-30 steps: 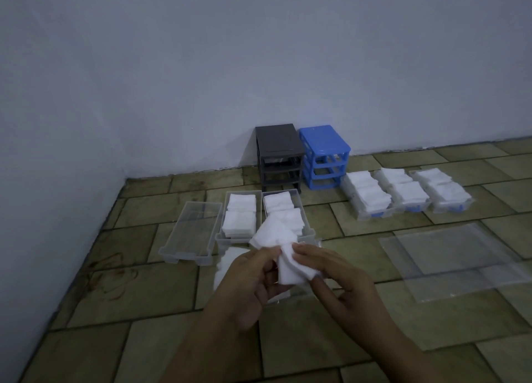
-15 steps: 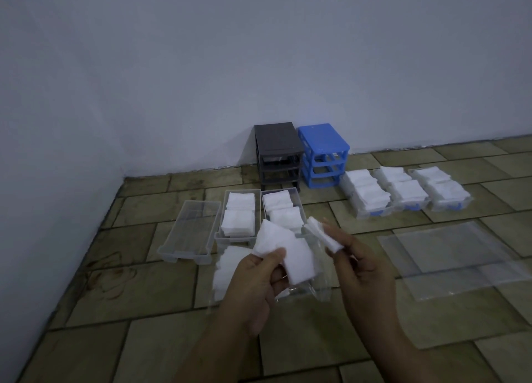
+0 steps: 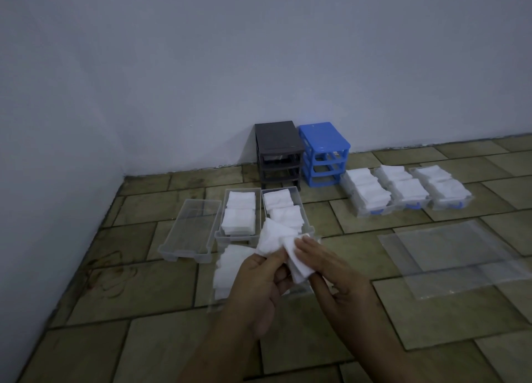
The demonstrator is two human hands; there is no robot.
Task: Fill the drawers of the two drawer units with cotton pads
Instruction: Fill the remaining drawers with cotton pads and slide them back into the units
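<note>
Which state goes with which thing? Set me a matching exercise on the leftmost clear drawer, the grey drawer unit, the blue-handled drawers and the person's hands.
Things:
1. leftmost clear drawer
2. grey drawer unit
3. blue-handled drawers
4. left hand and right hand

States:
A. hold cotton pads
B. full of pads, at the right
C. holds no pads
D. stands against the wall, slots open

Pairs: 1-C, 2-D, 3-B, 4-A

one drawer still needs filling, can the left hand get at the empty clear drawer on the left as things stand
Probably yes: the empty clear drawer lies open-topped on the floor with nothing over it. But the left hand is holding cotton pads, so it isn't free.
</note>
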